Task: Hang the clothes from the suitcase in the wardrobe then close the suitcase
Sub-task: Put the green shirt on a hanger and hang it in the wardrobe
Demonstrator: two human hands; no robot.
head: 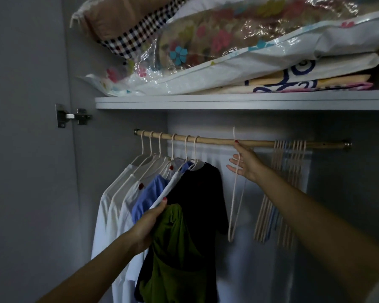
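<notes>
A wooden rail runs across the wardrobe under a shelf. On its left part hang several garments: white shirts, a blue one and a black T-shirt. My left hand is shut on an olive green garment, held in front of the black T-shirt. My right hand holds an empty cream hanger by its neck, its hook lifted just above the rail. The suitcase is out of view.
Several empty cream hangers are bunched at the rail's right end. The shelf above carries bagged bedding and pillows. The open wardrobe door with its hinge stands at the left.
</notes>
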